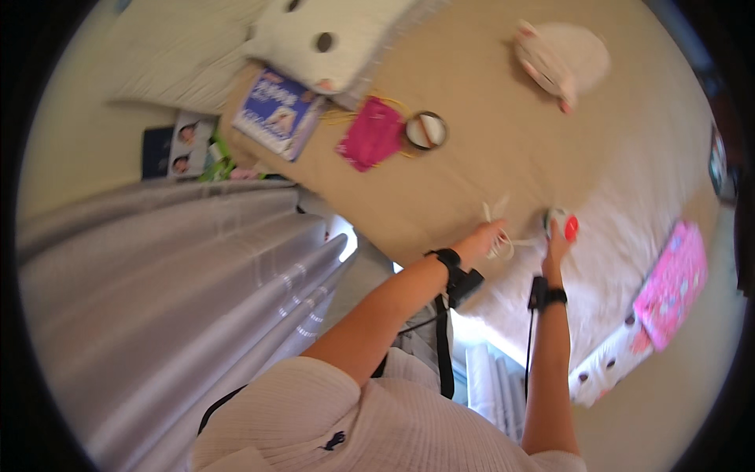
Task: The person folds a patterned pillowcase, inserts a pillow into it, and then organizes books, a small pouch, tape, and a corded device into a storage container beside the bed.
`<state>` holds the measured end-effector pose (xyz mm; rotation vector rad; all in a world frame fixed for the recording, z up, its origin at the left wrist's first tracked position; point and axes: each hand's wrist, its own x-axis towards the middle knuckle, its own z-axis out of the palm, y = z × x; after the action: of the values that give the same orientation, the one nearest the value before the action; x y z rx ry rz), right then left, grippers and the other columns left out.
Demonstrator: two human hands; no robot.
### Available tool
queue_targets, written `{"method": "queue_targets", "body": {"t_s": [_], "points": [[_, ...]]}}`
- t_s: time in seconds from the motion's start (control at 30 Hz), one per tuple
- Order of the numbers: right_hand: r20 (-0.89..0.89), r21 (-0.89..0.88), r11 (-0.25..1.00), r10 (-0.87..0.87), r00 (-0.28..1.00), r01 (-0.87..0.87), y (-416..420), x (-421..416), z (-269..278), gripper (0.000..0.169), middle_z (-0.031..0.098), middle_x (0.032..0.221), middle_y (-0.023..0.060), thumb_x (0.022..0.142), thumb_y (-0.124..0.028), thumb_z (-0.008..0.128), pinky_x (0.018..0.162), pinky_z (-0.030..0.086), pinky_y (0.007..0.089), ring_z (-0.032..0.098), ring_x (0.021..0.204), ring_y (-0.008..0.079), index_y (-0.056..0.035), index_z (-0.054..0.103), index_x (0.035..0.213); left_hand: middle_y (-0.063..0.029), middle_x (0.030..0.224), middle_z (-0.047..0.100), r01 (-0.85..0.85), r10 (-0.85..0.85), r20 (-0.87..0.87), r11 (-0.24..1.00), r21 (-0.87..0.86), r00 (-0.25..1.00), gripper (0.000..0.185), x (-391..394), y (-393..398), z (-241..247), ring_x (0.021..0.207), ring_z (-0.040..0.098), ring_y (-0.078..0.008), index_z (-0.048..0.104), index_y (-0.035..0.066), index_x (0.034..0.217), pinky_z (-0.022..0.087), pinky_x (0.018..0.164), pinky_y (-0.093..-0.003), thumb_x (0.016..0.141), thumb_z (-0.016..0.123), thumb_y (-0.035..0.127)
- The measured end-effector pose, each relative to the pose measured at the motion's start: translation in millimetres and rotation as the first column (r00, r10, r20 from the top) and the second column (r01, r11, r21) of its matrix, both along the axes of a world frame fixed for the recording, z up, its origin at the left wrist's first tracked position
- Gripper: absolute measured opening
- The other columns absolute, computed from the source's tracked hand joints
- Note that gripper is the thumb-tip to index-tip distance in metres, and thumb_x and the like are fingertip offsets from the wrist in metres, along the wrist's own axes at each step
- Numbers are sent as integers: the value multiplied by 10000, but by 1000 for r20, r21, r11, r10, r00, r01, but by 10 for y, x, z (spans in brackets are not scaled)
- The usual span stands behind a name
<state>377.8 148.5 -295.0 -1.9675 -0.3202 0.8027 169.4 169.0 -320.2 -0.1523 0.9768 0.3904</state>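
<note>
My left hand, wearing a black wrist strap with a small device, grips a loosely looped white cord over the bed. The cord runs right toward my right hand. That hand is closed around a small rounded white object with a red round face, also just above the bed; blur hides what it is exactly. Farther up the bed, a magenta pouch with yellow cord lies beside a round dark-rimmed container.
A blue and white package lies by a white spotted pillow. A pale pink plush toy rests at the upper right. A pink patterned item and another spotted pillow line the right edge. Grey curtains hang at left.
</note>
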Motion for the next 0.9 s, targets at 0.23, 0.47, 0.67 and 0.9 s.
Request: {"method": "queue_targets", "body": {"t_s": [0.23,0.47,0.67,0.9], "points": [[-530,331,938,277,801,-105,-60,-1089,1412,462,493,1068,45,787,-202,554,773,430,351,503,929,171,-148,339,1191,-79,735,565,-146,136,82,981,131,987,133,-1063,377,1159,663,570,-175,526,24,799,455,561,-247,761,544,150],[-583,563,673,735,346,-480,316,-2900,2074,597,432,1182,40,771,-398,522,931,273,298,387,1100,148,-36,332,1206,-31,783,566,-195,178,96,954,226,979,211,-2518,453,1966,698,560,-153,540,74,898,460,648,-257,838,466,263],[-595,571,536,792,137,-622,684,-4100,2451,632,492,1080,75,703,-374,614,845,377,297,486,988,175,-14,363,1158,-10,839,564,-280,259,105,899,338,960,236,-3629,483,2299,705,536,-126,528,156,981,441,590,-253,851,433,330],[-618,579,416,785,-45,-702,983,-5057,2589,659,460,1113,67,699,-345,629,864,365,301,456,1024,171,-34,323,1193,-40,912,588,-433,349,299,853,290,888,278,-4644,594,2490,805,576,-162,519,117,1012,479,699,-302,854,415,321]]}}
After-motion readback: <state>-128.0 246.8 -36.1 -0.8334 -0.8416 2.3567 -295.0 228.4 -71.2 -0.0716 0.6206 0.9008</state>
